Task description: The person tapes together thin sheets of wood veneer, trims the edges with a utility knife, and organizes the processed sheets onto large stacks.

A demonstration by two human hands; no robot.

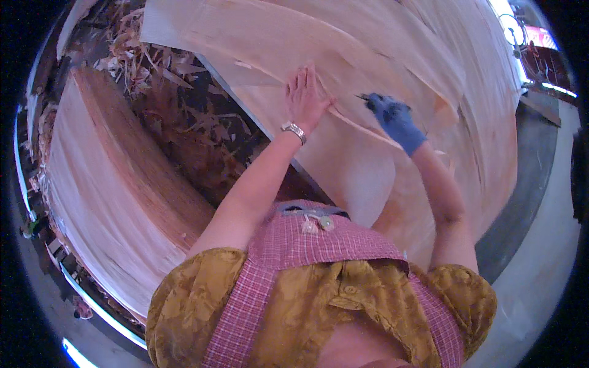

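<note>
Broad pale wood veneer sheets (368, 55) lie overlapping in front of me. My left hand (304, 101), bare with a metal watch (294, 131) at the wrist, rests on a sheet with its fingers stretched out. Beside its thumb, a raised veneer edge (353, 122) runs toward the lower right. To the right, just above that edge, my right hand (389, 116) wears a blue glove and is closed on a small dark pointed tool (364, 97). The tool's tip points left; its exact kind cannot be made out, as the fingers cover most of it.
At left stands a thick stack of veneer (116, 184) with a rough brown edge. Between it and the work surface lies a heap of veneer scraps (184, 104). A grey floor (540, 257) shows at right, and a bicycle-like wheel (513, 29) at the far right.
</note>
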